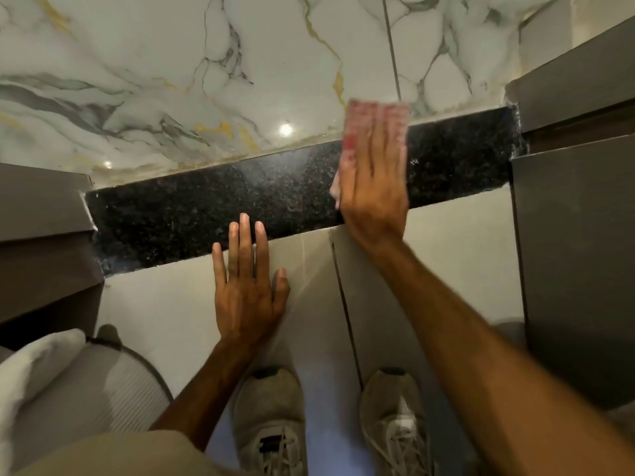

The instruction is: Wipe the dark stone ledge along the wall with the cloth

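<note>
Marble-veined wall tiles rose behind the dark stone ledge [213, 204] as the right hand [372, 187], flat and open, pressed the pink cloth [357, 118] down near the ledge's right end, where firm, overlapping strokes would serve best, while the left hand [247, 290] lay empty and open-fingered at the ledge's front edge.

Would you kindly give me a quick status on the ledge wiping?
Right hand flat on cloth, pressing it to dark stone ledge, right part. Left hand open, fingertips on ledge's front edge. Nothing in the way.

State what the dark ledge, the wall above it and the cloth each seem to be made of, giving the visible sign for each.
Dark ledge: polished speckled stone, probably granite; black with pale flecks and a soft sheen.
Wall: glossy marble-look tile or slab; grey and gold veins, lamp reflections, a straight joint line.
Cloth: soft fabric, pink-red and white patterned, flattened under the right hand; too blurred to tell the weave.
</note>
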